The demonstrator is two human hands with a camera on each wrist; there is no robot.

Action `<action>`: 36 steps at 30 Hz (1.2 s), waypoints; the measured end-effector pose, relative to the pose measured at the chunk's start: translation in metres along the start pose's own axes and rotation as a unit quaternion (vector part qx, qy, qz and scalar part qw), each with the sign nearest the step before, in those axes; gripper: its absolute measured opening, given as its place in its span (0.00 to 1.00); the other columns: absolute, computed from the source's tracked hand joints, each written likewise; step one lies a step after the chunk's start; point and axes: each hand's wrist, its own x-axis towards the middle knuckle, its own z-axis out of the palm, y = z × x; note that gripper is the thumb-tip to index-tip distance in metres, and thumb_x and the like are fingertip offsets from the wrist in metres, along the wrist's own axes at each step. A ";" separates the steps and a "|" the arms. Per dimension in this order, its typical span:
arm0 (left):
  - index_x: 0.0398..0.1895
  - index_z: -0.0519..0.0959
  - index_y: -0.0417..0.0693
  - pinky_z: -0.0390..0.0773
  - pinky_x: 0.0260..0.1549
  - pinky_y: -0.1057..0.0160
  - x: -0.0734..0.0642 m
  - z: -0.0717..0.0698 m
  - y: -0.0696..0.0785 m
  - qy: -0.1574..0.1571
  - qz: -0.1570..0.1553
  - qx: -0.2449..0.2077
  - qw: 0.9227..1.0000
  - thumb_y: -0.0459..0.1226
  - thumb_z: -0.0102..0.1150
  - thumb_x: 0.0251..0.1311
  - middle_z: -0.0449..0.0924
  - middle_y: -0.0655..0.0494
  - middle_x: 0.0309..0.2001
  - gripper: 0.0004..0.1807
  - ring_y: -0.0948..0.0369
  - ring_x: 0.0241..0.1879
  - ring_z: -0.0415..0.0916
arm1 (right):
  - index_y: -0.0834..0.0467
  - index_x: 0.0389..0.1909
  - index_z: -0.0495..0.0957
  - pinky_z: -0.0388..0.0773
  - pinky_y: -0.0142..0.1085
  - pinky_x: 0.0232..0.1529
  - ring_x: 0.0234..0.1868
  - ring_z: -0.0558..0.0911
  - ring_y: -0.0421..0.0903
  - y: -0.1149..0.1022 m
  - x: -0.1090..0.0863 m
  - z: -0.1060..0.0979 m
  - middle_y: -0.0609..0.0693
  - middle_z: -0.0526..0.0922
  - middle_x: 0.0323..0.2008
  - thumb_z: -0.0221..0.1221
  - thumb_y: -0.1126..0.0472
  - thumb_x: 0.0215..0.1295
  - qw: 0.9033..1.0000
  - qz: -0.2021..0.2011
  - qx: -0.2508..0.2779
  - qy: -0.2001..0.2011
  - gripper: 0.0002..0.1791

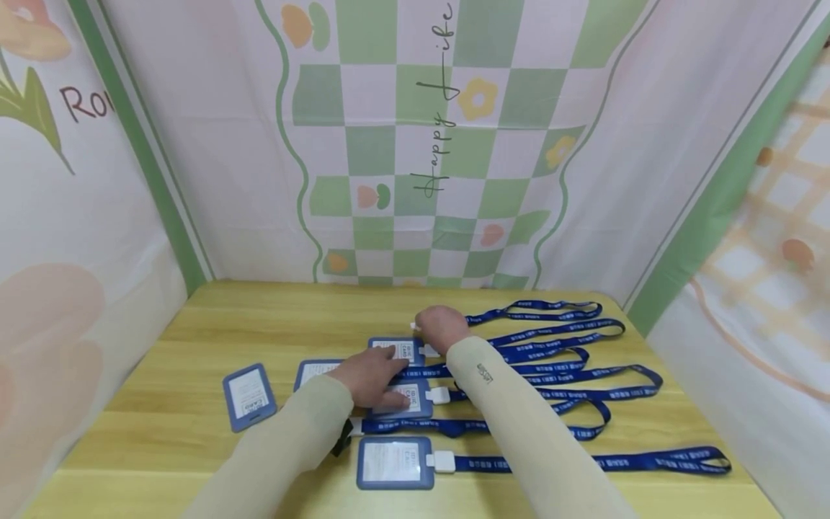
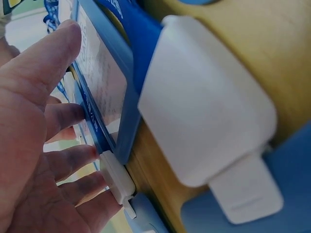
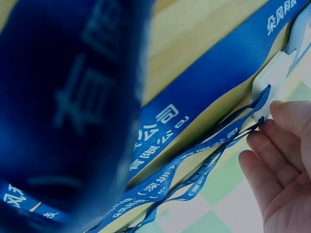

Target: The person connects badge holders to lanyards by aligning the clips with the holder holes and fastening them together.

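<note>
My left hand (image 1: 369, 376) lies spread over the blue-framed badge holders. Its thumb rests on one holder (image 1: 420, 409), while the other fingers reach across a lanyard towards the holder behind (image 1: 405, 349). Seen from the left wrist, the fingers are fairly straight, beside a white clip (image 2: 115, 177). Farther back, my right hand (image 1: 444, 329) pinches the rearmost blue lanyard (image 1: 551, 315) near its white clip (image 1: 416, 326). In the right wrist view, thumb and fingertips meet at that strap (image 3: 262, 101); the exact contact is partly hidden.
A holder without a lanyard (image 1: 250, 396) lies at the left, and another (image 1: 314, 369) is partly under the left forearm. In front lies a holder (image 1: 394, 463) with its clip and lanyard. Several straps stretch rightward. A patterned curtain (image 1: 428, 144) hangs behind the wooden table (image 1: 259, 310).
</note>
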 end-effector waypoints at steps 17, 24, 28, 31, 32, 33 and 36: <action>0.79 0.66 0.65 0.67 0.75 0.45 0.000 0.001 -0.001 -0.006 -0.013 -0.014 1.000 0.68 0.62 0.62 0.60 0.49 0.81 0.45 0.48 0.78 0.60 | 0.52 0.31 0.84 0.87 0.37 0.38 0.31 0.82 0.43 -0.003 0.002 0.001 0.47 0.83 0.27 0.65 0.61 0.72 1.000 0.008 0.006 0.028 0.07; 0.80 0.65 0.63 0.66 0.76 0.45 0.002 0.002 -0.001 -0.001 -0.005 0.001 1.000 0.68 0.61 0.63 0.59 0.48 0.81 0.45 0.48 0.79 0.60 | 0.55 0.34 0.85 0.88 0.38 0.40 0.32 0.84 0.44 -0.003 0.001 0.001 0.48 0.84 0.29 0.68 0.63 0.68 0.999 -0.001 -0.004 0.035 0.03; 0.80 0.65 0.62 0.65 0.76 0.45 -0.001 0.000 -0.001 -0.001 0.001 0.001 1.000 0.68 0.59 0.64 0.59 0.47 0.81 0.45 0.47 0.79 0.60 | 0.56 0.35 0.84 0.88 0.38 0.40 0.33 0.85 0.45 -0.005 0.001 0.002 0.50 0.85 0.29 0.69 0.64 0.66 0.999 -0.007 -0.012 0.042 0.02; 0.79 0.66 0.61 0.65 0.76 0.44 -0.005 -0.003 -0.003 0.003 0.007 -0.015 1.000 0.67 0.60 0.64 0.60 0.45 0.81 0.44 0.47 0.78 0.61 | 0.56 0.33 0.84 0.88 0.38 0.39 0.32 0.85 0.46 -0.005 0.001 0.002 0.50 0.85 0.29 0.69 0.66 0.65 0.999 -0.007 -0.012 0.050 0.04; 0.79 0.66 0.60 0.65 0.76 0.44 -0.007 -0.004 -0.004 0.004 0.009 -0.021 1.000 0.66 0.60 0.65 0.60 0.45 0.80 0.44 0.46 0.78 0.61 | 0.56 0.32 0.84 0.88 0.38 0.38 0.31 0.85 0.46 -0.005 0.001 0.002 0.50 0.85 0.28 0.69 0.66 0.65 0.999 -0.007 -0.012 0.053 0.04; 0.79 0.66 0.59 0.65 0.76 0.44 -0.009 -0.006 -0.005 0.006 0.011 -0.027 1.000 0.66 0.61 0.65 0.60 0.45 0.80 0.44 0.46 0.78 0.61 | 0.56 0.31 0.84 0.88 0.38 0.38 0.31 0.85 0.46 -0.005 0.000 0.002 0.50 0.85 0.28 0.70 0.66 0.64 0.998 -0.008 -0.011 0.055 0.05; 0.79 0.67 0.58 0.65 0.76 0.43 -0.015 -0.009 -0.011 0.013 0.014 -0.036 0.999 0.64 0.61 0.66 0.61 0.44 0.80 0.43 0.45 0.78 0.61 | 0.56 0.31 0.83 0.88 0.38 0.37 0.30 0.84 0.46 -0.006 0.000 0.001 0.50 0.85 0.27 0.69 0.67 0.64 0.998 -0.011 -0.011 0.058 0.05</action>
